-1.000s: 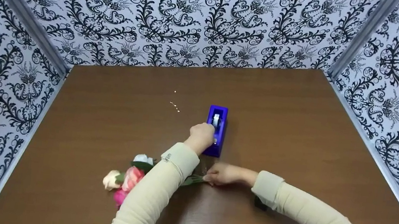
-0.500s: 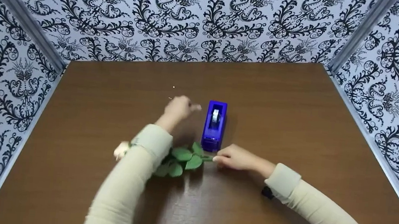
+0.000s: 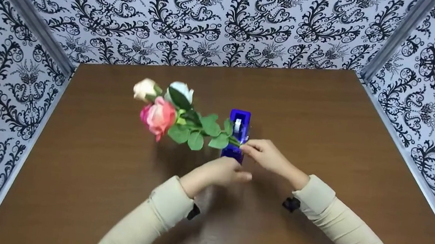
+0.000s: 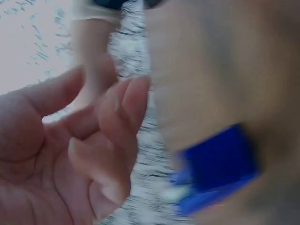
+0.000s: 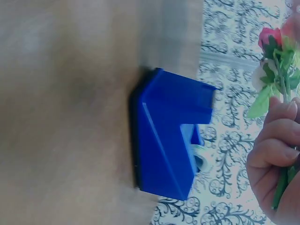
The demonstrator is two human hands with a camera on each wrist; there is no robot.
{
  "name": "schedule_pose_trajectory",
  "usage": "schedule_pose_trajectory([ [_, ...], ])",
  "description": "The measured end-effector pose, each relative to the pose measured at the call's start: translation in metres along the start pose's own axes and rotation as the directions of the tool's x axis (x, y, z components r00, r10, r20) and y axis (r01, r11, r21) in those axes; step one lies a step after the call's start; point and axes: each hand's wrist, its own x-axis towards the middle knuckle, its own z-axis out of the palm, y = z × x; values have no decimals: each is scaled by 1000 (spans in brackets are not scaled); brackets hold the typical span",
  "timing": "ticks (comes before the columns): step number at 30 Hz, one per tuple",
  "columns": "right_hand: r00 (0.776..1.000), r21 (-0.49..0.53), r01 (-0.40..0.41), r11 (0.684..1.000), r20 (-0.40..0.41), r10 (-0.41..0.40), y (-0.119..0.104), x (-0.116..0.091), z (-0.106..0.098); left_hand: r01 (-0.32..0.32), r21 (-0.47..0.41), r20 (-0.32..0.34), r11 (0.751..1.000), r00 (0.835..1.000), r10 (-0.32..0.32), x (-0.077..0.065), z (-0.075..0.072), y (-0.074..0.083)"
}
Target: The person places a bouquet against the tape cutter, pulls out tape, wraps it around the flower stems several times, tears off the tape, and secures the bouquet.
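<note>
My right hand (image 3: 266, 154) grips the green stems of a small bunch of artificial roses (image 3: 160, 115), fingers wrapped round them in the right wrist view. Cream, white, coral and magenta blooms point left, raised over the table. Leaves partly cover a blue tape dispenser (image 3: 240, 120) standing below the stems. Its tape roll (image 5: 202, 158) shows in the right wrist view. My left hand (image 3: 218, 173) is just in front of the dispenser, below the stems. In the left wrist view its fingers (image 4: 101, 164) are loosely bent with nothing seen between them.
The brown wooden table (image 3: 88, 157) extends round the dispenser. Patterned black-and-white panels (image 3: 208, 20) close off the back and both sides, with grey strips (image 3: 396, 35) at the corners. A black wrist device (image 3: 291, 204) shows under the right cuff.
My left hand leaves the dispenser, swings left, then comes back to its front. My right hand lifts the roses up and away from me, so their stems now cross over the dispenser.
</note>
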Motion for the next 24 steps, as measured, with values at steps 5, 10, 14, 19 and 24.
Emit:
schedule_pose_trajectory([
  [5,998,22,3,1000,-59,-2,-3,-1,-4,-85,-556,-335,827,933,-129,21,29,-34],
  [10,997,30,-46,999,-57,47,-6,-2,-1,-323,-718,-577,617,772,-268,32,41,-36],
  [14,997,26,-56,998,-44,57,-9,-2,2,-372,-781,-581,502,727,-365,35,44,-35],
  [19,996,62,-45,997,-78,50,-10,-2,5,-361,-828,-532,428,746,-400,28,41,-29],
  [24,993,208,-16,978,-108,40,-14,-1,6,-331,-790,-567,516,714,-411,13,33,-16],
])
